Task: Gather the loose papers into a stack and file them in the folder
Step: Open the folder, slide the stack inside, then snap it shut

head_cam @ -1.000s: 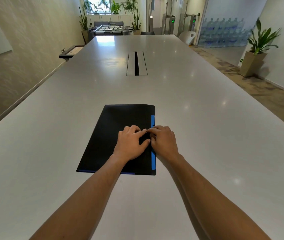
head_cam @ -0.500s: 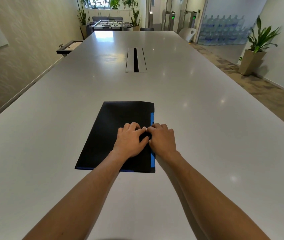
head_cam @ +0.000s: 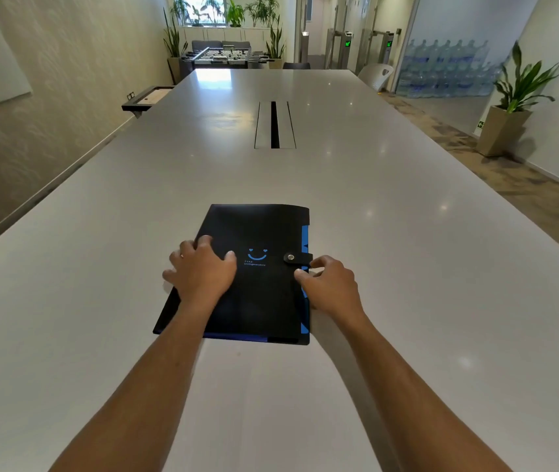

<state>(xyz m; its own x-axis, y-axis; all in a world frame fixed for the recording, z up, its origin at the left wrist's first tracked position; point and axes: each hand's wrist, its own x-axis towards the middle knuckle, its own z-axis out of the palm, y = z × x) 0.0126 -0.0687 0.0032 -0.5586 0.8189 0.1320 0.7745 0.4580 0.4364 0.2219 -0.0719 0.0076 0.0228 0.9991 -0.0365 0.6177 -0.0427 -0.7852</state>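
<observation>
A black folder (head_cam: 257,229) with a blue smiley print and blue inner edges lies closed on the white table (head_cam: 407,267), its snap strap (head_cam: 297,257) buttoned across the right edge. My left hand (head_cam: 203,270) rests flat on the folder's left half, fingers spread. At the folder's right edge, just below the strap, my right hand (head_cam: 331,284) sits with thumb and fingers curled against the edge. No loose papers are visible.
A cable slot (head_cam: 274,125) runs along the table's middle, farther away. A potted plant (head_cam: 509,107) stands on the floor at the right. A foosball table (head_cam: 223,57) and a white chair (head_cam: 375,76) stand beyond the table's far end.
Both hands were together over the strap area; now they have moved apart, the left to the folder's left half and the right to its right edge, uncovering the buttoned strap and the smiley print.
</observation>
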